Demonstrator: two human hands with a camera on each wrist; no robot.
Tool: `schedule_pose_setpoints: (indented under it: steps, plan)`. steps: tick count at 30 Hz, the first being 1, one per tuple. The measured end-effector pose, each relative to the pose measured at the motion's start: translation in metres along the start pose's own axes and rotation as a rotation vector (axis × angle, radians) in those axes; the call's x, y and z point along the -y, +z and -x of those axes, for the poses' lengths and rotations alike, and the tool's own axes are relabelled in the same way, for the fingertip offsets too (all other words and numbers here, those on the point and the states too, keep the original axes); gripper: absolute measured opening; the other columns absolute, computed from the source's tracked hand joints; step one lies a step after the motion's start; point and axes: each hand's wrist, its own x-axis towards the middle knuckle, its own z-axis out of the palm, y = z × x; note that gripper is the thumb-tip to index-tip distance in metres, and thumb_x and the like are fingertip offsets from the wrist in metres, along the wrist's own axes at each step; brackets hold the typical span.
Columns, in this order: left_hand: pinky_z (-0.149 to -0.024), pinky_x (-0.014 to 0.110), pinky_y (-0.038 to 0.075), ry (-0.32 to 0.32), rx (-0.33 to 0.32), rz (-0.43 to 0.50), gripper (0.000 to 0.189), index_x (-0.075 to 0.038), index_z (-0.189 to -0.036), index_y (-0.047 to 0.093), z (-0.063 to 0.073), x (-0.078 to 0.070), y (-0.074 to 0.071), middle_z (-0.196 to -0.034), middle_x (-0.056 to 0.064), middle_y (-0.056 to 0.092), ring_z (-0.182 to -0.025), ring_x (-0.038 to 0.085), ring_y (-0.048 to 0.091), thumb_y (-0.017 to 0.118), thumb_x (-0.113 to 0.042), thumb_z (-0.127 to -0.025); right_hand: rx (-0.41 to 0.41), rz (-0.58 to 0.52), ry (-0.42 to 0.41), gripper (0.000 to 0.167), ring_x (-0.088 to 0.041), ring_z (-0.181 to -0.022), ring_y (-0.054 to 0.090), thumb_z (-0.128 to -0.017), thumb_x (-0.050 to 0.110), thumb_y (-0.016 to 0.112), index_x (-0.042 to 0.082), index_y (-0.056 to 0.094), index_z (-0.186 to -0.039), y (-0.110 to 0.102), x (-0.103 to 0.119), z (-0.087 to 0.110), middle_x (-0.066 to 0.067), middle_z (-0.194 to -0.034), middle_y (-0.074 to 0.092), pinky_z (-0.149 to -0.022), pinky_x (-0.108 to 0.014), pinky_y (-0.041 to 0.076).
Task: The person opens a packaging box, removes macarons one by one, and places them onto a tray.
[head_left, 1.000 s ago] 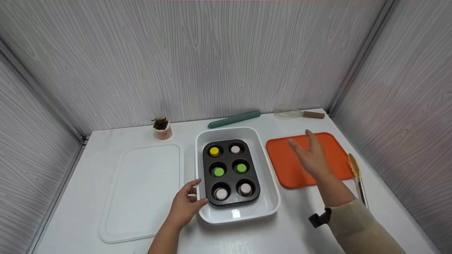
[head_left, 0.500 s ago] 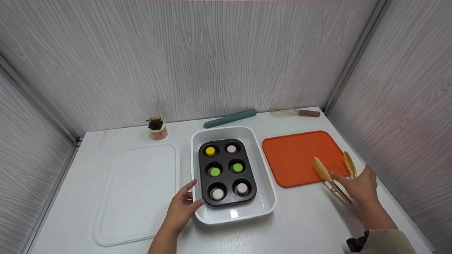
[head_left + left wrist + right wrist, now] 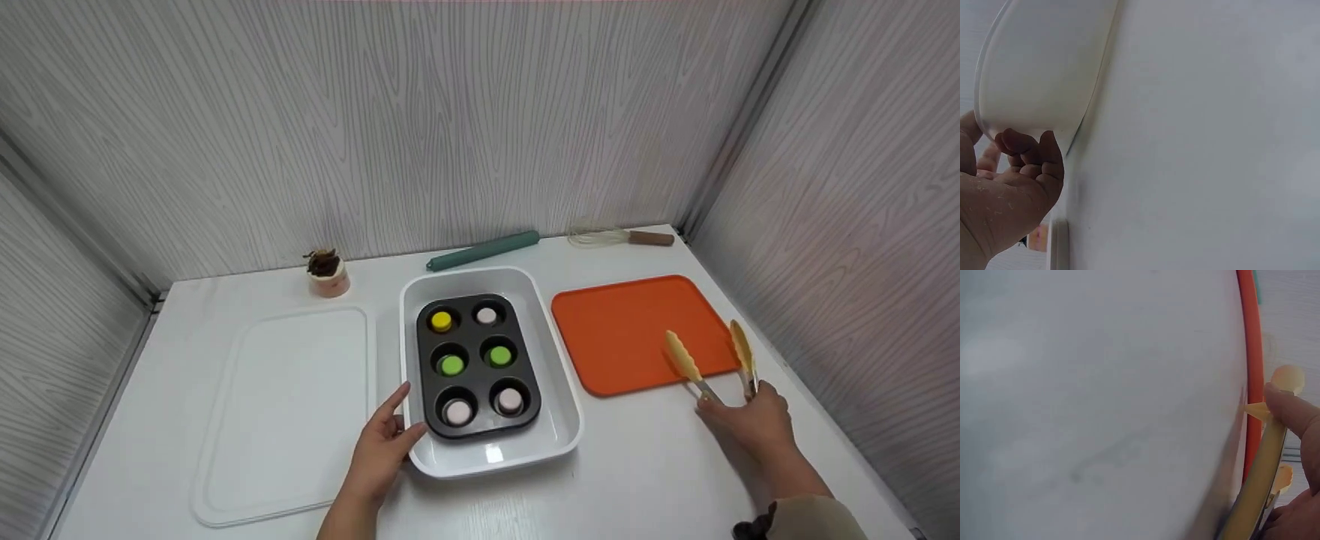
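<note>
My left hand [image 3: 375,454] grips the left rim of a white rectangular tub [image 3: 551,442]; in the left wrist view its curled fingers press the tub's outer wall [image 3: 1044,67]. Inside lies a dark muffin tin [image 3: 476,379]. Its cups hold small round pieces: a yellow one [image 3: 441,321], two green ones [image 3: 500,355] and several pale pink ones [image 3: 510,400]. On the right, my right hand [image 3: 754,431] holds cream-tipped tongs [image 3: 684,358] by their metal arms, the tips spread apart over the orange mat's near edge. In the right wrist view the thumb lies along one tong arm [image 3: 1264,478].
The orange mat [image 3: 622,330] lies right of the tub. A white lid or board [image 3: 292,412] lies on the left. Along the back are a small potted plant [image 3: 328,279], a green rolling pin [image 3: 484,250] and a whisk [image 3: 649,238]. Walls enclose the table.
From above the orange mat, my right hand has moved right and nearer to me and taken hold of the tongs, whose tips are now spread. My left hand stays on the tub.
</note>
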Motion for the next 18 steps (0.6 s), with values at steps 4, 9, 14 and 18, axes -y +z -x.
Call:
schedule_pose_setpoints:
  steps: [4, 9, 14, 18]
  plan:
    - [-0.062, 0.025, 0.047, 0.007, -0.026, 0.02, 0.072, -0.011, -0.163, 0.042, 0.003, 0.001, 0.001, -0.096, 0.012, 0.064, -0.076, 0.017, 0.054, 0.072, -0.003, -0.099, -0.014, -0.046, 0.009, 0.114, -0.051, -0.122, 0.05, -0.089, 0.057, 0.08, -0.025, 0.026, -0.146, 0.003, -0.002, 0.0, -0.042, -0.136, 0.045, -0.1, -0.06, 0.048]
    - [-0.061, 0.024, 0.045, 0.011, -0.019, 0.042, 0.071, -0.01, -0.163, 0.042, 0.005, -0.001, 0.002, -0.093, 0.01, 0.059, -0.073, 0.015, 0.051, 0.072, -0.002, -0.099, -0.087, -0.118, 0.009, 0.093, -0.037, -0.108, 0.051, -0.087, 0.057, 0.084, -0.014, 0.043, -0.131, 0.005, 0.002, 0.005, -0.024, -0.118, 0.051, -0.08, -0.04, 0.047]
    - [-0.06, 0.024, 0.046, 0.015, 0.009, -0.002, 0.074, -0.011, -0.164, 0.041, 0.007, -0.002, 0.0, -0.089, 0.008, 0.056, -0.07, 0.014, 0.049, 0.073, -0.002, -0.098, -0.138, -0.208, -0.065, 0.096, -0.029, -0.104, 0.052, -0.085, 0.059, 0.085, -0.005, 0.047, -0.145, 0.004, 0.018, 0.014, -0.017, -0.125, 0.055, -0.071, -0.031, 0.048]
    - [-0.059, 0.023, 0.044, 0.025, 0.007, -0.062, 0.074, -0.011, -0.163, 0.042, 0.01, 0.0, -0.003, -0.085, 0.006, 0.055, -0.068, 0.014, 0.047, 0.074, -0.002, -0.097, -0.149, -0.198, -0.192, 0.091, -0.024, -0.098, 0.051, -0.084, 0.054, 0.088, -0.002, 0.052, -0.146, 0.006, 0.044, 0.022, -0.016, -0.125, 0.059, -0.067, -0.027, 0.048]
